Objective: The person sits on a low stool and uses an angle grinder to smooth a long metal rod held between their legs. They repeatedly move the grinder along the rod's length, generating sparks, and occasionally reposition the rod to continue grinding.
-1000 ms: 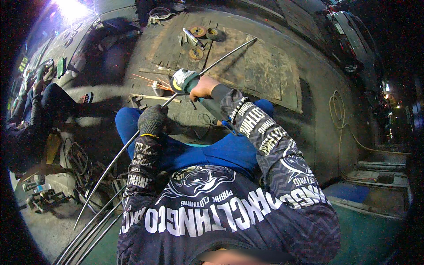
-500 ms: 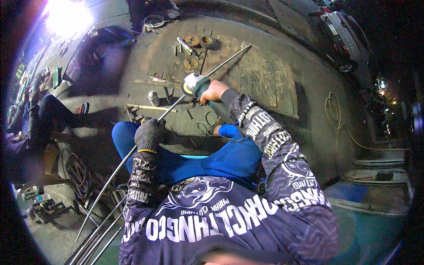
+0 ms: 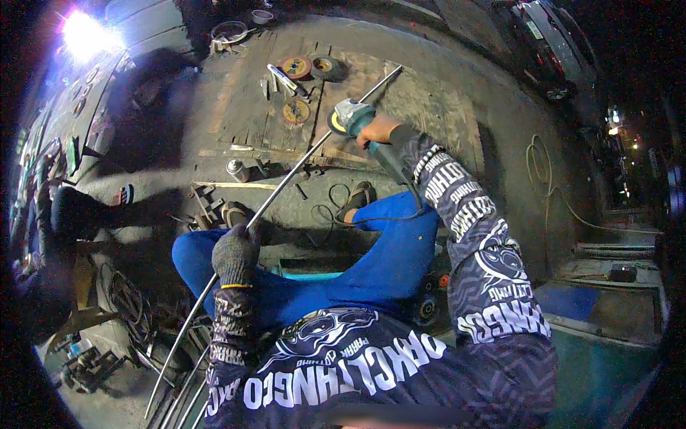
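The gloved left hand [image 3: 236, 252] is clamping the long thin grey metal rod [image 3: 286, 182] slanting over the wooden floor, while the right hand [image 3: 377, 130] is gripping the teal angle grinder [image 3: 350, 118] at it, apparently grinding; steady bracing seems needed next

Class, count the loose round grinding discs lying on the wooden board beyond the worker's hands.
3: a reddish disc and a dark disc side by side at the far edge, another disc nearer. Clutter may hide more.

discs: three [image 3: 296, 67], [image 3: 326, 68], [image 3: 296, 112], flat on the boards [image 3: 243, 107]
can: [image 3: 236, 170], upright by a slat
rope: [image 3: 547, 179], loose on the floor
car: [image 3: 550, 50], far right
lamp: [image 3: 80, 34], glaring, far left
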